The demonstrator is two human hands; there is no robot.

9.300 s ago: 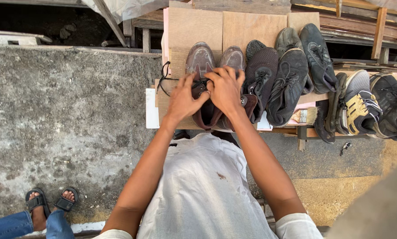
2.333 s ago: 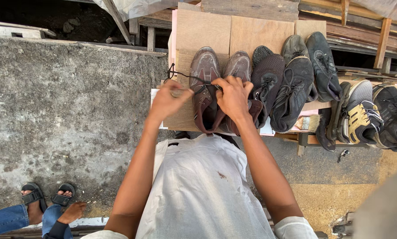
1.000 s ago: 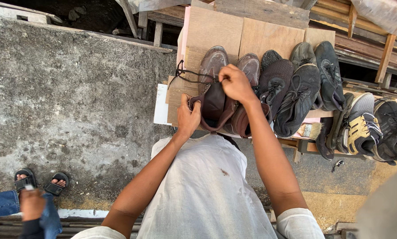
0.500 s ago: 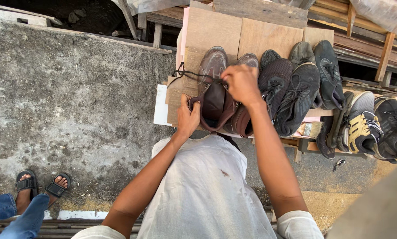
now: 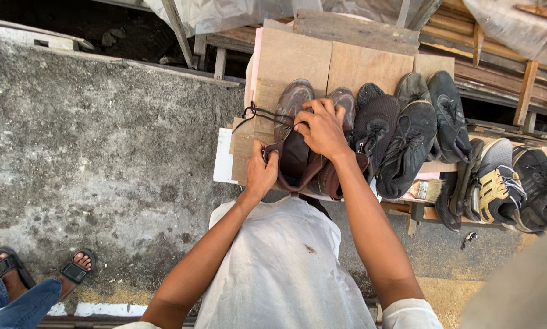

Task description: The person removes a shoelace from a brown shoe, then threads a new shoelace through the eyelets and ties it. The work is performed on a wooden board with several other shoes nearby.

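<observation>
A brown lace-up shoe (image 5: 293,125) lies on a cardboard sheet (image 5: 298,58), its toe pointing away from me. My left hand (image 5: 261,173) grips the shoe's collar at the near left side. My right hand (image 5: 322,127) rests over the tongue and pinches the dark lace (image 5: 258,113), which runs out to the left of the shoe. A second brown shoe (image 5: 340,146) lies just right of it, partly under my right wrist.
A row of black shoes (image 5: 407,134) and grey-and-yellow sneakers (image 5: 496,183) runs to the right on wooden slats. A small brush (image 5: 424,190) lies near them. A rough concrete slab (image 5: 96,140) fills the left. Another person's sandalled feet (image 5: 42,268) stand at bottom left.
My right hand has stayed on the lace over the tongue, and the lace now trails left. My left hand holds the collar as before. The other person's feet shifted at bottom left.
</observation>
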